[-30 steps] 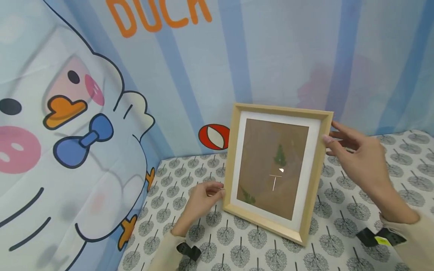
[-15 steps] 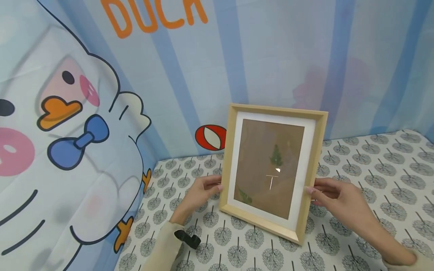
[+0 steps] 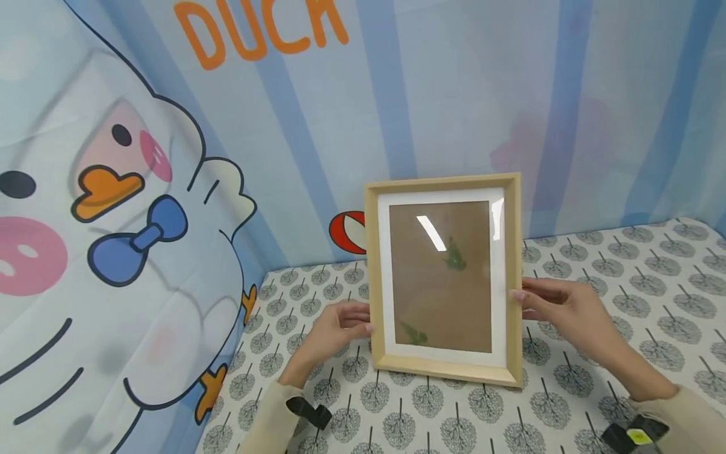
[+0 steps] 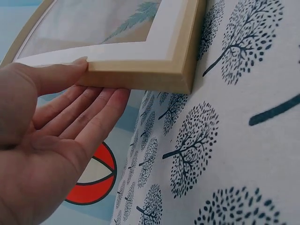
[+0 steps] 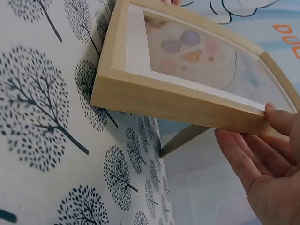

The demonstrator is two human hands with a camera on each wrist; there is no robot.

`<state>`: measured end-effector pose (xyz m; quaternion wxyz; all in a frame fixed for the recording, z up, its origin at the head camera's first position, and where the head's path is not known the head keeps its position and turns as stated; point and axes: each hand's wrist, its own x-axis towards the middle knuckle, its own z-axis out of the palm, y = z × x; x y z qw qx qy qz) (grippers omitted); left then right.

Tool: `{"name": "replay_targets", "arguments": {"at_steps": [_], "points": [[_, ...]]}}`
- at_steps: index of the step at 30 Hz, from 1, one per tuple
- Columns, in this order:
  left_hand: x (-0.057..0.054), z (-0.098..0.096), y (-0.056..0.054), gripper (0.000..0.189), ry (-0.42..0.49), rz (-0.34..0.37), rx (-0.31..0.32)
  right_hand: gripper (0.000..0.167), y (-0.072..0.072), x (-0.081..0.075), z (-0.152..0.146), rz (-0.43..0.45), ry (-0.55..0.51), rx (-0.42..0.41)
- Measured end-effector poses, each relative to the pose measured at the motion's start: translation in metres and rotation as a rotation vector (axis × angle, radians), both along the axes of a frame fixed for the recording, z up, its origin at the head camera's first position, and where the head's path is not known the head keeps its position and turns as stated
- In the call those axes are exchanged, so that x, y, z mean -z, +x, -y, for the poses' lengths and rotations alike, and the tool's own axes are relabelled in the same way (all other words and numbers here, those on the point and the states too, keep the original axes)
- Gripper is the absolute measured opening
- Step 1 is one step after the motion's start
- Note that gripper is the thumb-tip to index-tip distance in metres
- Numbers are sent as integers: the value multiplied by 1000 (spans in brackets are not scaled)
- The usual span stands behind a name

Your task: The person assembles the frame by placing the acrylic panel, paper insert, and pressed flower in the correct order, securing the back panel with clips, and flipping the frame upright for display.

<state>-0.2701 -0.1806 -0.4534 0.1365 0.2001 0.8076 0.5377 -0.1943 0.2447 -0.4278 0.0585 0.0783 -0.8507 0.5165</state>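
Note:
A light wooden picture frame [image 3: 443, 373] stands upright on the cloth, leaning slightly back. Inside are a white mat [image 3: 384, 271] and a brown panel with two green fern leaves [image 3: 455, 257] under a shiny cover. My left hand [image 3: 336, 331] pinches the frame's left side low down, thumb at the front edge and fingers along the side and behind. On the opposite side my right hand [image 3: 573, 312] pinches the frame about midway up, thumb in front. In the right wrist view a support leg [image 5: 185, 139] extends behind the frame to the cloth.
The table carries a white cloth [image 3: 567, 416] printed with dark trees. Behind it hangs a blue striped backdrop [image 3: 454, 82] with a large cartoon duck [image 3: 187, 328] on the left. A printed red-and-white ball [image 3: 347, 233] is partly hidden by the frame.
The right hand has moved down the frame's right side from near the top corner. The frame has turned to face the camera more squarely, and bright reflections have shifted. The left hand stays at its side.

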Motion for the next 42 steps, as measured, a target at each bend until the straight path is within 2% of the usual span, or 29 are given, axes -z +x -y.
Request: {"name": "replay_targets", "arguments": {"at_steps": [7,10,13,17,21,24,30,37,42], "points": [[-1,4,8,44,-4,38,19,61,-18,4,-6,88,-23,18],[-1,7,8,44,16,60,15,65,-25,5,-7,142,-64,-18],[-1,8,4,46,79,105,10,66,-30,4,-9,184,-102,-64],[-2,5,-3,49,189,142,-34,66,-35,2,-12,216,-227,-138],[-3,2,-11,47,281,144,-89,64,-37,1,-13,231,-331,-183],[-4,1,-14,46,322,154,-101,64,-38,1,-13,241,-347,-187],[-7,1,-13,45,319,120,-97,64,-43,1,-11,244,-358,-192],[-9,0,-10,43,318,93,-105,45,-45,1,-9,250,-453,-182],[-10,-1,-10,42,298,90,-128,38,-43,1,-10,246,-462,-184]]}}
